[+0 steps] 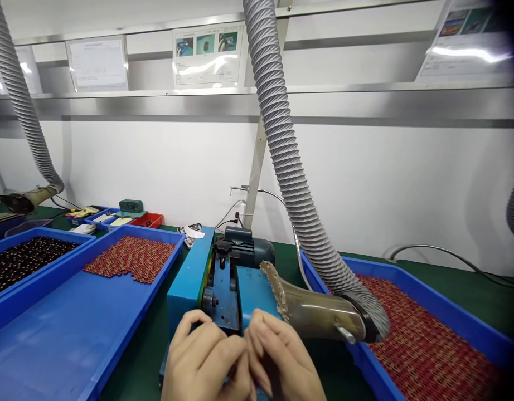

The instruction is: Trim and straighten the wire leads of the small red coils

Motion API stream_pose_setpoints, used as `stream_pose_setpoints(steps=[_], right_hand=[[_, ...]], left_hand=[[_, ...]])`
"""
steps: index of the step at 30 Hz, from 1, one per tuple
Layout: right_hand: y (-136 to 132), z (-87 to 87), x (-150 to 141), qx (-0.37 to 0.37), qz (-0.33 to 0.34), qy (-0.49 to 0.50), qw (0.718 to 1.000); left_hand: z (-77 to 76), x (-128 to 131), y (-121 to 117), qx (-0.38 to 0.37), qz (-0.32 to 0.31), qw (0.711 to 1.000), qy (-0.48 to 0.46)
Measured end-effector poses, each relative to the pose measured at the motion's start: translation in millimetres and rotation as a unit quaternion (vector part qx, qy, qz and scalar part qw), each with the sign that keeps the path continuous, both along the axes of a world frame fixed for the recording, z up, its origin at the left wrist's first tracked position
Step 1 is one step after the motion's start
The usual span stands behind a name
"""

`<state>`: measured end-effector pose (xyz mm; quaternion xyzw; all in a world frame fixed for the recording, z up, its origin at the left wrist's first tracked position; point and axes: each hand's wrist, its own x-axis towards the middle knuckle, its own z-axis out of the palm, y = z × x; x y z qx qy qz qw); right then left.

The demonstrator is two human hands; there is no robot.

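My left hand [207, 359] and my right hand [280, 356] meet at the lower middle, right in front of a blue belt-grinder-like machine [189, 275] with a dark motor [257, 252]. Both have their fingers curled in and pressed together. Whatever lies between the fingertips is hidden, if there is anything. Just beyond my right hand, a brownish suction nozzle [324, 313] joins the machine's blue housing [257, 289]. A grey ribbed hose [288, 145] rises from this nozzle.
On the right, a blue tray [461, 312] holds many small red ring-like pieces [424, 340]. Another blue tray [73, 328] at left has similar pieces [129, 257] at its far end. Black pieces [27, 260] fill a tray farther left. A second hose [25, 106] hangs there.
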<state>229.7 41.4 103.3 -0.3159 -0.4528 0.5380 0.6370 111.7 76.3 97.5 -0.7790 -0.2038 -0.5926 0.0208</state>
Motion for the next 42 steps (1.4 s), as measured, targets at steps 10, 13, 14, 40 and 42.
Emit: stream_pose_setpoints(steps=[10,13,14,40,42], right_hand=[[-4.9,-0.6,7.1,0.162,-0.121,-0.125,0.971],[-2.4,-2.0,3.8,0.135,-0.134,-0.079,0.979],[-1.6,-2.0,4.5,0.128,-0.136,-0.06,0.981],[8.9,6.8,-21.4,-0.021,-0.016,0.157,0.987],[9.4,6.6,-21.7,-0.017,0.002,0.174,0.985]], left_hand=[[10.7,-7.8,-2.6,-0.395,-0.215,0.887,-0.107],[13.2,-6.9,-5.1,-0.412,-0.211,0.879,-0.115],[13.9,-6.7,-6.0,-0.408,-0.204,0.883,-0.115],[13.9,-11.5,5.4,-0.444,-0.249,0.807,-0.299],[11.9,-14.1,7.1,-0.422,-0.256,0.815,-0.302]])
